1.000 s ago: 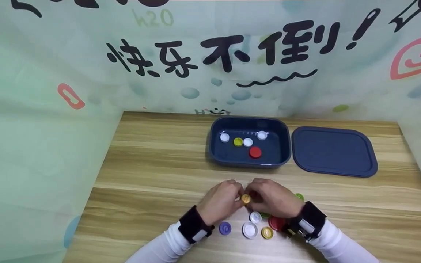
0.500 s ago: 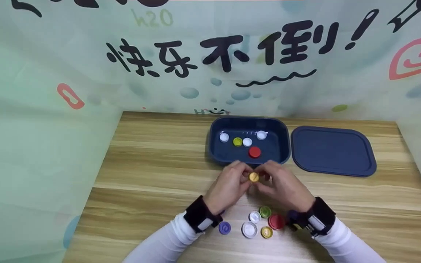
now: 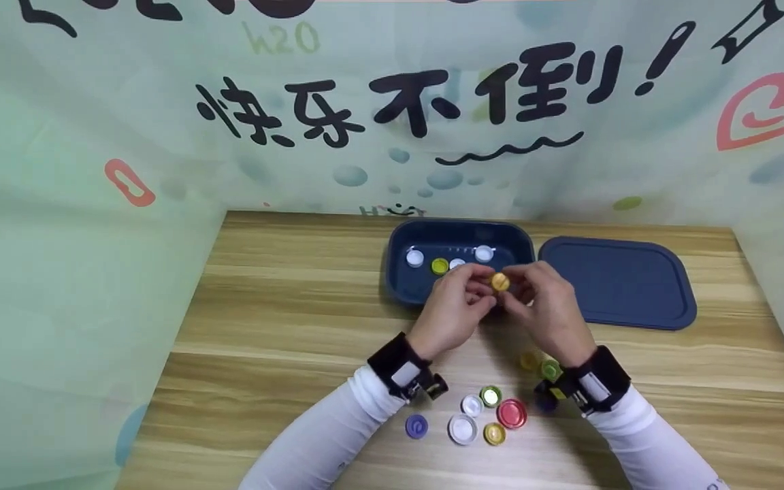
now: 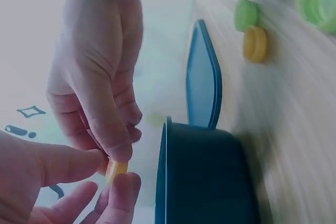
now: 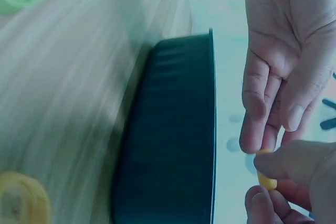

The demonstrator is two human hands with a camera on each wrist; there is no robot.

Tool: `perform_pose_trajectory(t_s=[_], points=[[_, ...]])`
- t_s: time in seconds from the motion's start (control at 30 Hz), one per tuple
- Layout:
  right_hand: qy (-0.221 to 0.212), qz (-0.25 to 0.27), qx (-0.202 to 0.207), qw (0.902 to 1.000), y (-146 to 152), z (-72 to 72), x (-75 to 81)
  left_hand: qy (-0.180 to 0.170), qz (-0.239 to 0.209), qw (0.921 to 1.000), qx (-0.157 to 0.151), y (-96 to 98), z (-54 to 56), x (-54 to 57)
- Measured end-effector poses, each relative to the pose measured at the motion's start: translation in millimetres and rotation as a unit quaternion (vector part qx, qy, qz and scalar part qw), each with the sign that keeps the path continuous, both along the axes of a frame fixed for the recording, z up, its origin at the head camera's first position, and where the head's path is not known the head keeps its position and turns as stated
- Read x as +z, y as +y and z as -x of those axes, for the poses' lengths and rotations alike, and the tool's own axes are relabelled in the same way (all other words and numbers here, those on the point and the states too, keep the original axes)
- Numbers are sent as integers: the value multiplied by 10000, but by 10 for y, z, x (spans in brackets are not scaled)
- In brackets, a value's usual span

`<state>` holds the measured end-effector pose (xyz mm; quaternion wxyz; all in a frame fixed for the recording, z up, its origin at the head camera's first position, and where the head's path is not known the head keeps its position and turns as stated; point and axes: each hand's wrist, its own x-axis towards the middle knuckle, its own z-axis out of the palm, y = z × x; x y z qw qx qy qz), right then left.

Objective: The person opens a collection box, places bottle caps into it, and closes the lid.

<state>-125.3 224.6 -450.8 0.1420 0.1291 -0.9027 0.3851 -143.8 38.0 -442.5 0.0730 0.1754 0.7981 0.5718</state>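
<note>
Fingertips (image 5: 269, 164) of the person's right hand (image 3: 555, 313) are pinching a small, round, yellow-orange plastic cap (image 3: 500, 282). The left hand (image 3: 453, 313) is reaching to it from the opposite side, fingertips meeting its edge; whether they are pinching it too, I cannot tell. Both wrist views are showing the cap raised above rim level of a dark blue, rounded rectangular plastic container (image 3: 405, 280); in the head view it is overlapping the container's right front part.

Inside the container, a round white plastic cap (image 3: 415, 258) is lying at the left, with a round yellow plastic cap (image 3: 439, 266) beside it, then a second white cap (image 3: 456, 262) partly covered by the left hand, and a third white cap (image 3: 484, 254) towards the back. A flat, dark blue, rounded plastic lid (image 3: 630, 286) is resting just right of the container.

On the striped wood-grain tabletop (image 3: 263, 340), a large white cap (image 3: 463, 429), a small white cap (image 3: 472, 405), a green cap (image 3: 491, 396), a red cap (image 3: 512, 413) and a yellow-gold cap (image 3: 495, 433) are clustering nearer the person. A purple cap (image 3: 416, 427) is lying apart on their left. Near the right wrist, another green cap (image 3: 550, 369) and a dull yellow cap (image 3: 528, 361) are lying together.
</note>
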Motion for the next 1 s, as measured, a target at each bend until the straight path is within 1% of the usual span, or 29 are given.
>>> perform_pose_trajectory(t_s=[0.1,0.2,0.33,0.4,0.47,0.57,0.63,0.7,0.83,0.93,1.0], points=[[-135,90,-170,9997,28,47,-8,-141,-223,9996,-79,33,53,-18],[-258,109,-267,9993,53,72,-20,-199,-325,9990,-213,59,98,-44],[-333,129,-251,9990,80,73,-44,-125,-270,9987,-411,78,131,-71],[-311,163,-192,9992,95,56,-47,-42,-206,9987,-460,72,129,-80],[-230,154,-162,9995,117,28,-40,71,-138,9989,-443,55,114,-85],[-87,61,-163,9998,171,-29,-18,261,-157,9987,-413,19,71,-85],[-74,-61,-180,9998,217,-76,6,396,-129,9982,-431,0,33,-82],[-171,-200,-152,9995,266,-125,32,533,-3,9972,-528,-15,-14,-78],[-677,-672,93,9954,351,-227,82,692,456,9924,-907,-9,-121,-90],[-1064,-1070,361,9879,396,-297,91,849,837,9855,-1206,22,-177,-122],[-1129,-1327,527,9833,419,-336,67,965,1164,9794,-1337,49,-198,-155]])
